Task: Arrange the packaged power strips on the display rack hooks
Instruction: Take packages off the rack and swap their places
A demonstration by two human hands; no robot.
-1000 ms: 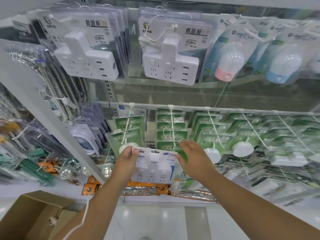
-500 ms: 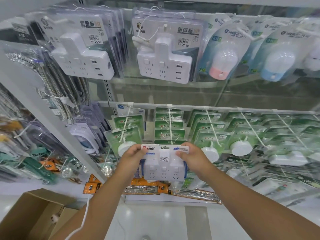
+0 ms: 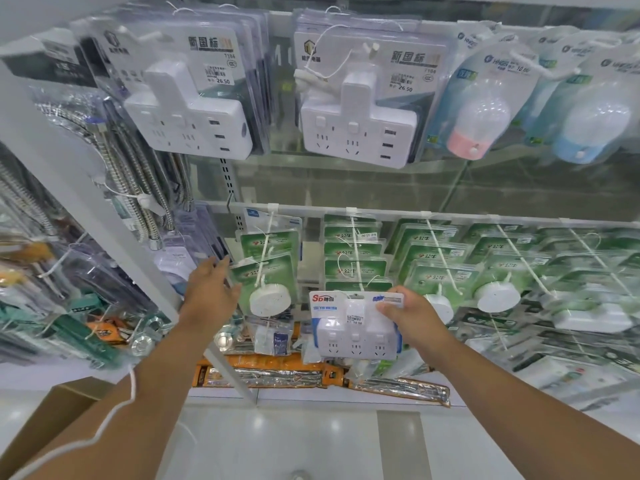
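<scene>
Head camera view, looking forward and down at a shop display rack hung with packaged electrical goods.

The right hand (image 3: pixel 412 318) grips a packaged power strip (image 3: pixel 356 327) by its upper right corner, thumb across the front of the card. The pack is white and blue with three sockets, held upright low on the rack in front of a column of green packs (image 3: pixel 355 252). Whether it hangs on a hook cannot be told.

The left hand (image 3: pixel 209 292) is off the pack, fingers spread and empty, reaching up to the left beside a green pack with a round white plug (image 3: pixel 270 299).

On the top row hang two large white T-shaped socket adapters (image 3: pixel 188 114) in clear blister packs, with bulb-shaped night lights (image 3: pixel 476 123) to their right. More green packs (image 3: pixel 440 268) fill the lower row to the right. Metal hoses (image 3: pixel 135 168) hang at far left. A cardboard box (image 3: pixel 52 420) sits at bottom left on the pale floor (image 3: pixel 311 441).
</scene>
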